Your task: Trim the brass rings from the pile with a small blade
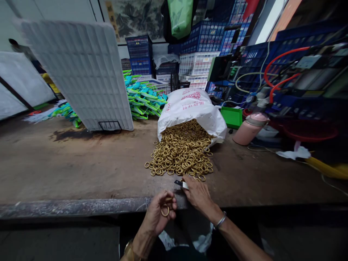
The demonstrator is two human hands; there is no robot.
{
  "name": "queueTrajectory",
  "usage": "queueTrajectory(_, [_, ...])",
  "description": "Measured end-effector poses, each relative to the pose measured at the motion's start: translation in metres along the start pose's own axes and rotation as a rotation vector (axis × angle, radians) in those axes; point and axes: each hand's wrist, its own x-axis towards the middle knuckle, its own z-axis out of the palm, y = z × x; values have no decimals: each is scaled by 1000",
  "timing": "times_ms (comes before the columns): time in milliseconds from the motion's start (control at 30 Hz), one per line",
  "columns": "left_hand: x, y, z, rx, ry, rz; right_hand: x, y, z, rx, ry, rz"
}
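Brass-coloured rings spill in a heap from the mouth of a white sack lying on the wooden table. My left hand is raised at the table's front edge, palm up, its fingers curled round a few gold rings. To its right, my right hand reaches over the table to the near edge of the heap. It grips a small knife-like tool with a white handle and a dark, flat tip pointing left. Its fingertips are beside the nearest loose rings; whether they pinch one is hidden.
A white ribbed panel stands upright at the left, with green and turquoise plastic pieces behind it. Right of the sack are a green tray, a pink bottle and a red basin. Blue crates are stacked behind.
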Motion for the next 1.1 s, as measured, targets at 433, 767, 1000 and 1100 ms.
queueTrajectory(433, [21,-12,5,407,148,303,2,1,4,774,127,133])
queueTrajectory(767, [27,-15,8,595,174,436,-6,-12,12,1178,-54,210])
queueTrajectory(1000, [22,-13,5,1048,157,679,-1,-10,8,895,64,22])
queueTrajectory(1100, [21,-13,5,1115,139,730,1,-12,11,826,38,-34])
